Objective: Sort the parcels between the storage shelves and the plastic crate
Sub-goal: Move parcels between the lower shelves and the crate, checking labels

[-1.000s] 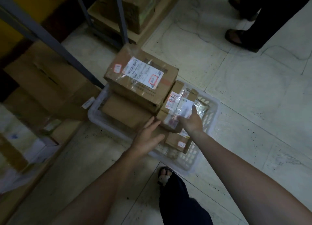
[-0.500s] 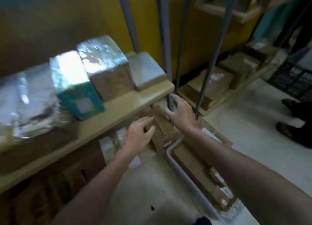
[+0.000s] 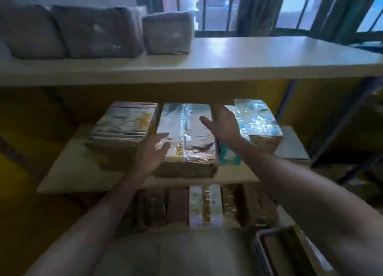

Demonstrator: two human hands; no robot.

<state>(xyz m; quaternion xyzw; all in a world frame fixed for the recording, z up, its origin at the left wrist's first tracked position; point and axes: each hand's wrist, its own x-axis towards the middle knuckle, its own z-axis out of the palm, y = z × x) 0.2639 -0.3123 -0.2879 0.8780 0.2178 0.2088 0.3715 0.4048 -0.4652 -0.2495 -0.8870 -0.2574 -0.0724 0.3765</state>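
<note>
A tape-wrapped cardboard parcel lies in the middle of the middle shelf. My left hand is open at its left front corner, fingers spread, close to it or just touching. My right hand is open over the parcel's right edge, between it and a teal box. Neither hand grips anything. A striped parcel lies to the left, a shiny wrapped parcel to the right. The plastic crate's rim shows at the bottom right, with a cardboard box inside.
The top shelf carries three grey wrapped parcels at its left. Several upright parcels fill the lowest shelf. A barred window is behind. A metal shelf post stands on the right. Pale floor lies below me.
The view has swung up from the crate on the floor to the shelves. Both hands, empty throughout, have risen from the crate's parcels to the wrapped parcel on the middle shelf.
</note>
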